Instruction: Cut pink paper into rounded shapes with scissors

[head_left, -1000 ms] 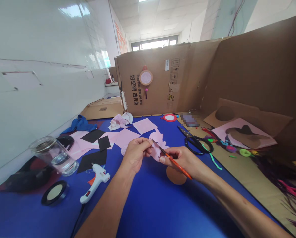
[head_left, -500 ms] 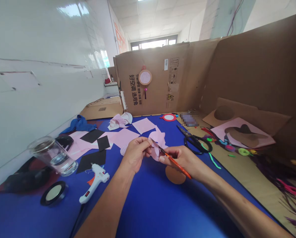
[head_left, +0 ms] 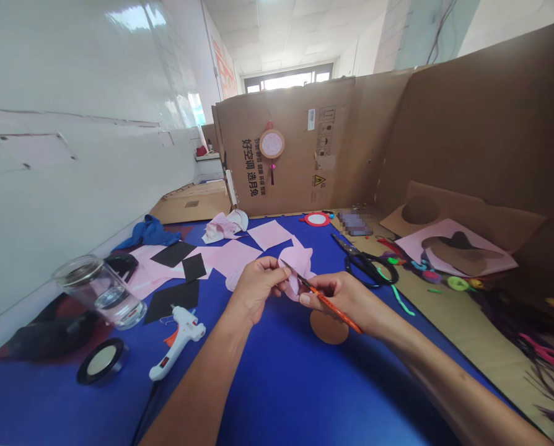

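Over the middle of the blue table, my left hand (head_left: 263, 282) pinches the edge of a curled pink sheet (head_left: 296, 260). My right hand (head_left: 339, 300) is closed around slim orange-handled thread snips (head_left: 335, 308), whose dark pointed blade end lies against the pink sheet, near my left fingertips. Some right-hand fingers are hidden behind the sheet and the handle. Beneath my right hand lies a round tan disc (head_left: 329, 326) on the table.
Left are a white glue gun (head_left: 178, 344), a tape roll (head_left: 101, 362), a glass jar (head_left: 100, 291) and black squares (head_left: 172, 300). Pink sheets (head_left: 235, 257) lie behind my hands. Large black scissors (head_left: 367, 263) rest at the right. Cardboard walls (head_left: 295, 161) stand behind.
The snips' blades looked parted half a second ago and now look closer together. The pink sheet has shifted slightly; both hands keep nearly the same place.
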Demonstrator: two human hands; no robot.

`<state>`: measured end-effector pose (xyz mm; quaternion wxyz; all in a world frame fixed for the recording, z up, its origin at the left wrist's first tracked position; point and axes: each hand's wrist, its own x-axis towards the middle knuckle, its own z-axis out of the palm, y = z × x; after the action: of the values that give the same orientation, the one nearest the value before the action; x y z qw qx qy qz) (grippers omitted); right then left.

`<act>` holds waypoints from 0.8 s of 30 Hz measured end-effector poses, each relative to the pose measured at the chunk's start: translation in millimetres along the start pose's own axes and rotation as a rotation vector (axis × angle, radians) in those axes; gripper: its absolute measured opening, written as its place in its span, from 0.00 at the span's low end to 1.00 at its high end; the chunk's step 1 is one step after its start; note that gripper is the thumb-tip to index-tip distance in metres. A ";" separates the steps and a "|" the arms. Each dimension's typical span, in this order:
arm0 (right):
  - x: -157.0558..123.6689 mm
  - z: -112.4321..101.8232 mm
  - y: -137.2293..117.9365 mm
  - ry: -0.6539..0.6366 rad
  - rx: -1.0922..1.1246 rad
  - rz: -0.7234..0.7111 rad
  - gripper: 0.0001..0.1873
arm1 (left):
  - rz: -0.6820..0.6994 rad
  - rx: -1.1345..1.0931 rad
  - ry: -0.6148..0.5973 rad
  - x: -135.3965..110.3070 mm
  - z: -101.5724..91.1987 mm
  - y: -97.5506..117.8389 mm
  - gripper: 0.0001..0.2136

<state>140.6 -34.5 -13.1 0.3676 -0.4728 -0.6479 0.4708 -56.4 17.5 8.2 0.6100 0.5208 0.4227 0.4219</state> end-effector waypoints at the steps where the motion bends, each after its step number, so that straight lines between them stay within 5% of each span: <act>1: 0.0 -0.1 -0.1 0.002 -0.004 -0.001 0.28 | 0.002 0.011 0.004 -0.1 -0.2 0.4 0.08; 24: 0.3 0.8 3.1 -0.031 0.039 -0.013 0.26 | 0.040 -0.024 0.048 1.2 -6.6 1.8 0.08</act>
<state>140.6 -34.0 -16.3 0.3698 -0.4538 -0.6472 0.4883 -62.6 20.6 9.3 0.5975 0.5114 0.4216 0.4514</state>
